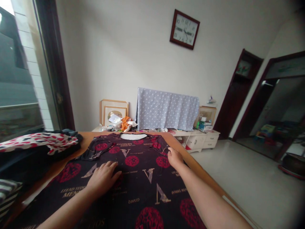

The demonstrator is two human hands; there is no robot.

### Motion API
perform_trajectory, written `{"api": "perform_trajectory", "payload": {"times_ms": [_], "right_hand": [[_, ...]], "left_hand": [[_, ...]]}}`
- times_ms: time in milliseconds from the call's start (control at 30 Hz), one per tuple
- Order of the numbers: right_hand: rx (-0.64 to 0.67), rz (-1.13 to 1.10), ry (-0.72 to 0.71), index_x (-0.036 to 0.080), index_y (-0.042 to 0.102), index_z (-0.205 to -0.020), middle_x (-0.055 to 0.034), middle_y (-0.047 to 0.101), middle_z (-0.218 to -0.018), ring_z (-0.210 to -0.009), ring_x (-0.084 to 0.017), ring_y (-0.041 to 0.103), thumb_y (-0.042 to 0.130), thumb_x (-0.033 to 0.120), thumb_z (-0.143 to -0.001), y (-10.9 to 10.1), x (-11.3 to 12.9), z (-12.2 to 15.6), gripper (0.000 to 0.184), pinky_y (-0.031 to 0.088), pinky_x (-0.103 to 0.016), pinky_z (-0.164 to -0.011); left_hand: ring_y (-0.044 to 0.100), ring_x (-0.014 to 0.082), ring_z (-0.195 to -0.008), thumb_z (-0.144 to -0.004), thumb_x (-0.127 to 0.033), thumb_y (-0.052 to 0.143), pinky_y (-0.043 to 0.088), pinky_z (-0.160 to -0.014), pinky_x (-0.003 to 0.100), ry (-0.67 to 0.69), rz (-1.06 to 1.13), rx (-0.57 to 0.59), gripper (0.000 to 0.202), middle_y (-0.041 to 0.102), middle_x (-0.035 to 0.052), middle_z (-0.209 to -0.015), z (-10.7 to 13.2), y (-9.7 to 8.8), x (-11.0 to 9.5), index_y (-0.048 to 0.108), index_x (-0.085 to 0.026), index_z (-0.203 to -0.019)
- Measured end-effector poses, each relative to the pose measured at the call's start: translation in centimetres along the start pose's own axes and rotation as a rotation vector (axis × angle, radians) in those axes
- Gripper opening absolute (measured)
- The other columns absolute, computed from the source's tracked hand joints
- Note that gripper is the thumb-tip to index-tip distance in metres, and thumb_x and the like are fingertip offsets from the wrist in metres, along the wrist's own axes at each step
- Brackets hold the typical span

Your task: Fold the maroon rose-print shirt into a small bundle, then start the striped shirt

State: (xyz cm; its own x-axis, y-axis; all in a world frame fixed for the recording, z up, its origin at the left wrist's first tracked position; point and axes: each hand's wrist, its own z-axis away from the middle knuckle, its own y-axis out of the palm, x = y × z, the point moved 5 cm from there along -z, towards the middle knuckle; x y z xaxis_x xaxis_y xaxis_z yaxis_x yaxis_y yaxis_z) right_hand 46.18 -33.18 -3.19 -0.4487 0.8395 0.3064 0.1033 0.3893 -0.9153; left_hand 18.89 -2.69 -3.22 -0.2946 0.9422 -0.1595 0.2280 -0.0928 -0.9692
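A black T-shirt [140, 178] with red round medallions and tan lettering lies spread out on the table, its neckline at the far end. My left hand [105, 175] rests palm down on its left half, fingers stretched out and holding nothing. At the shirt's right sleeve, my right hand [174, 157] has its fingers curled and pinched on the fabric edge. The left sleeve [100, 148] lies flat on the shirt's far left side.
A pile of clothes [40, 143], some dark and one white with red marks, sits at the left. The wooden table [200, 168] has its right edge beside my right arm. Beyond stand a low white cabinet [199, 141] and something under a dotted grey cloth [166, 109].
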Motion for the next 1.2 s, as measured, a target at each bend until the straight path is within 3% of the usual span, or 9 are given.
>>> {"api": "perform_trajectory", "payload": {"times_ms": [133,200,267,367,500,600,800,967,1200], "right_hand": [[0.057,0.076,0.080,0.028,0.059,-0.138,-0.0056,0.054,-0.149,-0.147,-0.031,0.033,0.043,0.034,-0.099,-0.5,-5.2,0.2,0.043,0.025,-0.051,-0.116],[0.092,0.104,0.098,0.032,0.066,-0.128,-0.0022,0.057,-0.145,-0.146,-0.033,0.032,0.043,0.037,-0.099,-0.5,-6.9,0.6,0.038,0.023,-0.057,-0.116],[0.095,0.130,0.120,0.029,0.070,-0.120,-0.0058,0.062,-0.139,-0.143,-0.035,0.036,0.040,0.037,-0.099,-0.6,-8.0,1.1,0.038,0.025,-0.059,-0.114],[0.075,0.151,0.128,0.022,0.072,-0.114,-0.0130,0.065,-0.131,-0.136,-0.034,0.044,0.039,0.034,-0.099,-0.9,-8.2,1.8,0.038,0.030,-0.053,-0.111],[0.082,0.126,0.024,0.023,0.071,-0.114,-0.0107,0.066,-0.131,-0.130,-0.027,0.051,0.045,0.034,-0.097,-0.5,-6.3,3.5,0.034,0.033,-0.039,-0.110],[0.108,0.076,-0.081,0.022,0.070,-0.119,-0.0101,0.064,-0.136,-0.133,-0.026,0.051,0.046,0.036,-0.097,-0.2,-4.7,5.7,0.036,0.034,-0.037,-0.111],[0.221,-0.027,-0.135,0.019,0.066,-0.129,-0.0124,0.062,-0.138,-0.131,-0.026,0.055,0.045,0.044,-0.097,-0.8,-2.2,11.5,0.045,0.040,-0.035,-0.108],[0.250,-0.056,-0.126,0.015,0.057,-0.142,-0.0151,0.048,-0.153,-0.146,-0.028,0.039,0.042,0.053,-0.097,-1.4,-0.7,16.6,0.061,0.031,-0.039,-0.118],[0.239,0.053,-0.089,0.017,0.046,-0.151,-0.0143,0.039,-0.160,-0.152,-0.033,0.027,0.035,0.059,-0.097,0.0,-2.4,21.4,0.070,0.026,-0.051,-0.120]], "left_hand": [[0.045,0.0333,-0.139,-0.094,-0.063,0.040,0.037,-0.109,0.049,0.003,0.032,-0.031,0.059,0.056,0.0103,-0.146,0.3,1.8,-1.1,0.061,-0.026,-0.135],[0.044,0.0332,-0.140,-0.094,-0.064,0.039,0.035,-0.111,0.050,0.001,0.037,-0.042,0.060,0.057,0.0093,-0.146,0.4,2.3,-1.0,0.061,-0.027,-0.135],[0.046,0.0326,-0.139,-0.094,-0.065,0.039,0.036,-0.110,0.049,0.009,0.040,-0.049,0.060,0.058,0.0087,-0.145,0.4,2.3,-0.9,0.062,-0.028,-0.135],[0.048,0.0324,-0.138,-0.094,-0.065,0.039,0.038,-0.110,0.049,0.011,0.037,-0.057,0.059,0.059,0.0086,-0.145,0.5,2.0,-1.0,0.063,-0.029,-0.134],[0.047,0.0312,-0.139,-0.096,-0.062,0.038,0.038,-0.110,0.046,0.007,0.040,-0.042,0.058,0.057,0.0092,-0.146,0.8,1.4,-1.5,0.063,-0.026,-0.134],[0.046,0.0308,-0.140,-0.096,-0.061,0.037,0.035,-0.114,0.046,-0.018,0.040,-0.038,0.061,0.056,0.0109,-0.148,1.8,0.7,-1.7,0.061,-0.023,-0.137],[0.040,0.0317,-0.145,-0.095,-0.065,0.037,0.030,-0.118,0.048,-0.124,0.053,-0.010,0.068,0.050,0.0126,-0.154,6.8,-1.2,-0.9,0.055,-0.022,-0.144],[0.031,0.0349,-0.150,-0.094,-0.068,0.037,0.024,-0.120,0.054,-0.219,0.029,-0.007,0.073,0.042,0.0119,-0.160,12.4,-2.5,0.8,0.050,-0.022,-0.149],[0.026,0.0353,-0.152,-0.094,-0.070,0.034,0.021,-0.120,0.057,-0.340,0.032,0.010,0.076,0.035,0.0138,-0.164,20.6,-4.1,3.9,0.044,-0.024,-0.153]]}}
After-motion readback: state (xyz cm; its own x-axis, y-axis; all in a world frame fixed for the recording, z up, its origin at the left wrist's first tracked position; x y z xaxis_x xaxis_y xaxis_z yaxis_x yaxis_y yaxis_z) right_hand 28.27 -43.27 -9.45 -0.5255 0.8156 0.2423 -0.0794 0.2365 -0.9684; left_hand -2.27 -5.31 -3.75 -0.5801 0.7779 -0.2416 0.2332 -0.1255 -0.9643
